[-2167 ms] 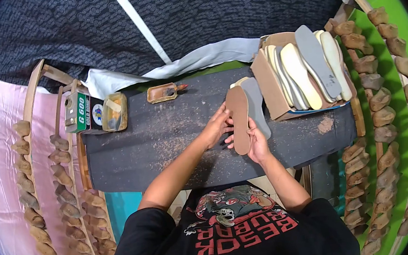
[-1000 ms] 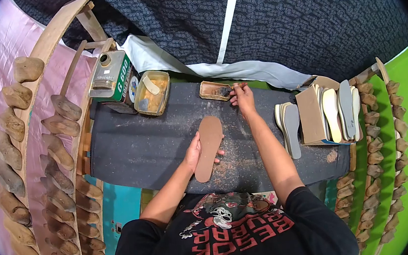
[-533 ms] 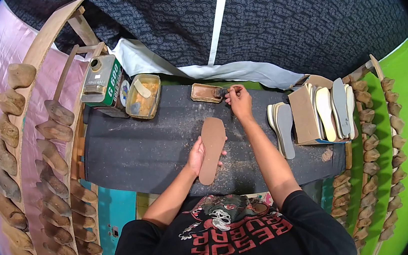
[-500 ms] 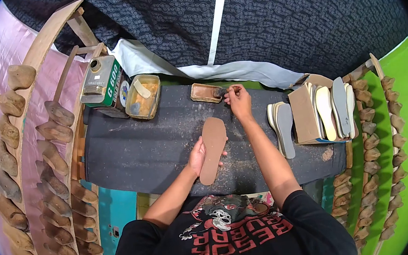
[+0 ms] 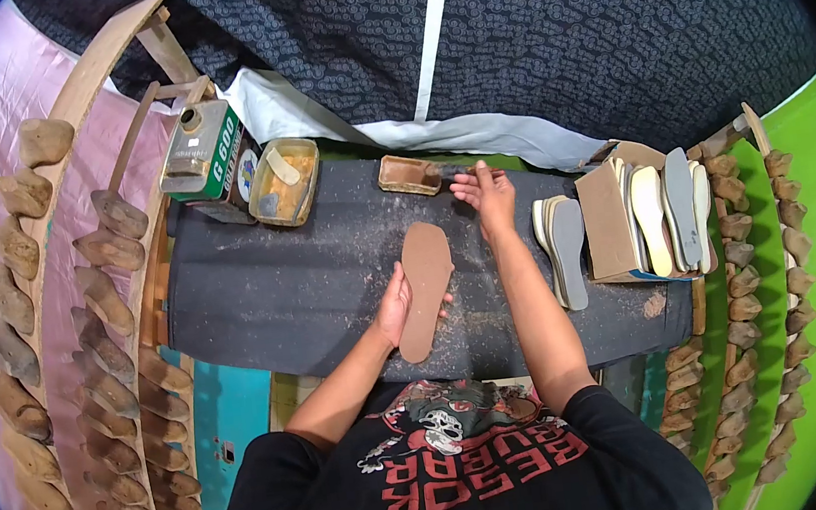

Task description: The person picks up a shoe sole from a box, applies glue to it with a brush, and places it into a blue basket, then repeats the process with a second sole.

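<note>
My left hand [image 5: 395, 307] is closed on a brown shoe-sole-shaped piece [image 5: 424, 291], held above the dark cloth-covered table [image 5: 251, 293]. The thumb lies along its left edge and fingertips show at its right edge. Beyond it stands a small rectangular tray [image 5: 405, 178] with brown contents. A dark brush [image 5: 449, 170] rests with one end in this tray and its handle pointing right. My right hand [image 5: 489, 201] is beside the handle, fingers spread; whether a fingertip touches the handle is hard to tell.
A tub [image 5: 285, 183] with a pale scraper and a green-and-silver can [image 5: 206, 157] stand back left. Grey and cream insoles [image 5: 569, 252] lie right, beside a cardboard box [image 5: 611, 222] of more insoles. Racks of wooden shoe lasts [image 5: 102, 350] flank both sides.
My right hand has loosened its hold on the brush, its fingers now spread, and has shifted slightly right. The brush lies lower across the tray's end. My left hand still holds the brown piece.
</note>
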`<action>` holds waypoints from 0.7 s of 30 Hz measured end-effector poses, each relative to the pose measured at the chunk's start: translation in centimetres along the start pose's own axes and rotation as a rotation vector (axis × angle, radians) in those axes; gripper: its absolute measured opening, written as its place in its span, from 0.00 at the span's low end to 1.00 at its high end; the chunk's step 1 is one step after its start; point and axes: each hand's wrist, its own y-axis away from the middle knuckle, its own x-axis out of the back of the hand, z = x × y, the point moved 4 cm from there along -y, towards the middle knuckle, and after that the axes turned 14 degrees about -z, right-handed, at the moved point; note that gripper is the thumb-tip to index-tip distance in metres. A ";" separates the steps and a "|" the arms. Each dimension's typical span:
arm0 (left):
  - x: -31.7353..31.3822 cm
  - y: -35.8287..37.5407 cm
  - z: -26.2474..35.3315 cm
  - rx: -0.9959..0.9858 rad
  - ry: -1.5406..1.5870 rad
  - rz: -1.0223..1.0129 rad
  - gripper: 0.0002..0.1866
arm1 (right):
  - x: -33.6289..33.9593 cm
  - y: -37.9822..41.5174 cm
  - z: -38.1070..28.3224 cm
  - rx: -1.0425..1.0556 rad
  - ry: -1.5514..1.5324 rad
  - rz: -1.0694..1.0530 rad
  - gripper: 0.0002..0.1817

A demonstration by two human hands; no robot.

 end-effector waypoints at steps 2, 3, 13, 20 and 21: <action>-0.4 0.2 0.2 -0.019 -0.016 -0.012 0.42 | 0.4 1.4 -1.4 0.020 -0.055 -0.026 0.21; -0.6 0.2 0.3 -0.024 -0.014 -0.011 0.42 | 0.5 2.3 -2.1 0.018 -0.053 -0.030 0.21; -1.9 -1.0 0.8 0.019 -0.084 -0.069 0.38 | 0.0 9.2 -7.4 0.101 0.056 -0.080 0.20; -1.9 -2.1 0.4 0.007 -0.117 -0.071 0.37 | -2.6 10.1 -7.5 0.159 0.212 -0.093 0.13; -2.2 -2.1 0.6 0.009 -0.119 -0.075 0.37 | -2.6 10.2 -7.4 0.168 0.259 -0.092 0.12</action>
